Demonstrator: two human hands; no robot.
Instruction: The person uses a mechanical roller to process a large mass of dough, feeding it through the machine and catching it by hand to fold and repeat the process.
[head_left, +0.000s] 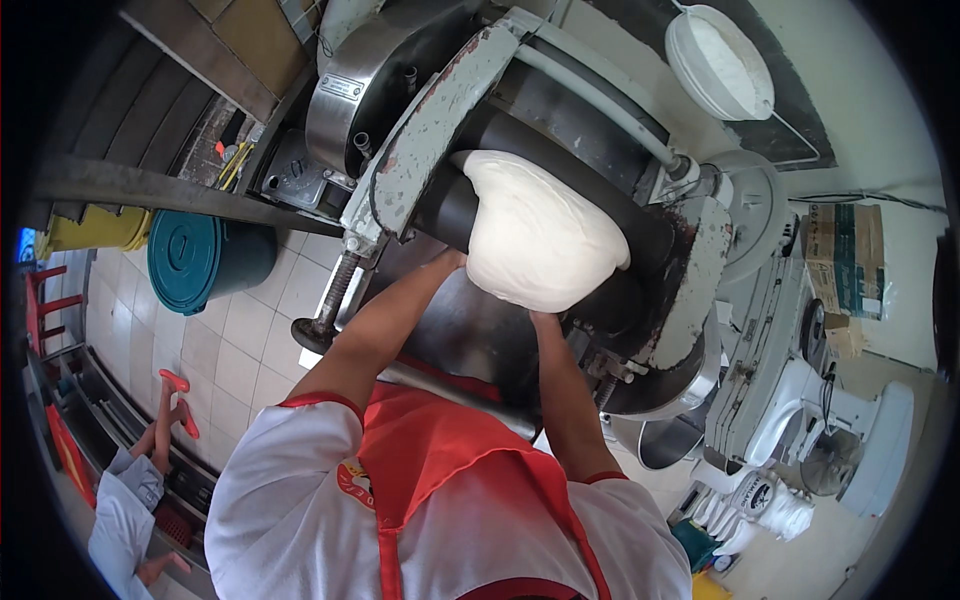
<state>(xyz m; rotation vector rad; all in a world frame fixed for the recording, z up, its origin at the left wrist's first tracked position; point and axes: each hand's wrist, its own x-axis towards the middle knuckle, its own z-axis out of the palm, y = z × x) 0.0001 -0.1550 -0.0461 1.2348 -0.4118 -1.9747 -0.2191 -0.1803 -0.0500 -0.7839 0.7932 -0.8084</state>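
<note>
A large, smooth, pale slab of dough (545,235) lies over the dark rollers (448,208) of a dough sheeter, its near part bulging toward me. My left hand (456,258) reaches under its near left edge, with only the wrist and a bit of the hand showing. Below the dough's near edge, my right hand (543,317) goes out of sight in the same way. Both hands appear to touch the dough from beneath, but their fingers are hidden by it. The dark metal feed plate (470,335) slopes between my forearms.
A worn grey side frame (425,140) and a threaded adjusting screw (335,300) flank the rollers on the left. Beyond stands a lidded teal bin (185,262). White buckets (720,60) sit at the far right, cartons (845,260) at right. Another person (130,500) is at lower left.
</note>
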